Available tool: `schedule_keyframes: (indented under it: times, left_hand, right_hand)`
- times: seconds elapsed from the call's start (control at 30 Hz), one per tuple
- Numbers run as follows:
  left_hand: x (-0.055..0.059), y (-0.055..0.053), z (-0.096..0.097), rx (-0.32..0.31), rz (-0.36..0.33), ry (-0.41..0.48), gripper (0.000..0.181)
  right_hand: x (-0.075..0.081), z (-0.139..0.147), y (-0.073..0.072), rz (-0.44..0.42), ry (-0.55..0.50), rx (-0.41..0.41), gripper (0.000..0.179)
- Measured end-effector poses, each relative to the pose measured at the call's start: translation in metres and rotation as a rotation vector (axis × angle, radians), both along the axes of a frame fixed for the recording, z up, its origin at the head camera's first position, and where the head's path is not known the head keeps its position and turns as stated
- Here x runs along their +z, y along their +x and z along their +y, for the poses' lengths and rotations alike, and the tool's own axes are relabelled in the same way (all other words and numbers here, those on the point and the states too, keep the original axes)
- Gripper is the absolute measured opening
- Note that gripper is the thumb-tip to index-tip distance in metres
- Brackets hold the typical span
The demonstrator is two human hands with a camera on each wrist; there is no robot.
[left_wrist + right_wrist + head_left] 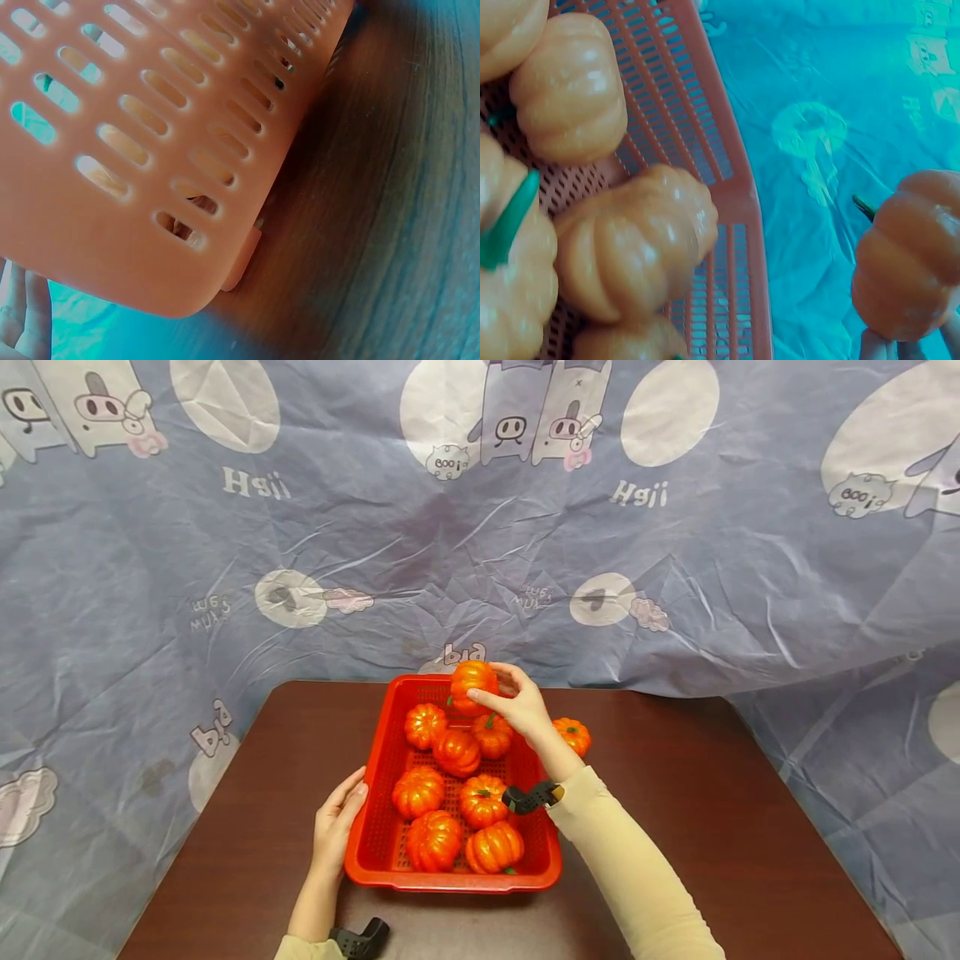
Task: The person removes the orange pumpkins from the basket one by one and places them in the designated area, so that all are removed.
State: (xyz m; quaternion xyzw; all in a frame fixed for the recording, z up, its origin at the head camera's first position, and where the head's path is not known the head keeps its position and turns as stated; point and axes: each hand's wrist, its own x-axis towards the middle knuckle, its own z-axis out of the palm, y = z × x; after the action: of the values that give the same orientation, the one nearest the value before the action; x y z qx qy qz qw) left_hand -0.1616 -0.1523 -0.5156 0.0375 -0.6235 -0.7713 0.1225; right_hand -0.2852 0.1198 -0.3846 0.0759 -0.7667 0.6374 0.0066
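My right hand (521,697) pinches a small orange pumpkin (474,687) between thumb and fingers over the far end of a red plastic basket (453,882). In the right wrist view that pumpkin (909,259) hangs beside the basket rim, its dark green stem showing. Several more shiny pumpkins (435,841) lie loose on the basket's slotted bottom. At the basket's left side, my left hand (333,827) holds the rim. The left wrist view shows its fingers (34,319) partly cut off beside the slotted basket wall (150,187).
Another pumpkin (573,737) sits outside the basket on the right, partly hidden by the right wrist. Everything stands on a dark brown wooden table (712,827). A blue-grey printed cloth (420,552) hangs behind the table's far edge.
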Motion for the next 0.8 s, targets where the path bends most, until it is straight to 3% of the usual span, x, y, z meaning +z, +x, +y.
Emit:
schedule_keyframes:
  times: [0.43,0.8]
  left_hand:
    - [0.0,0.001,0.001,-0.013,0.027,0.017,0.04]
    - [0.001,0.001,0.0,-0.02,0.001,0.018,0.04]
  right_hand:
    - [-0.002,0.058,-0.001,0.027,-0.066,-0.126,0.065]
    - [-0.028,0.116,-0.002,0.01,-0.081,-0.312,0.063]
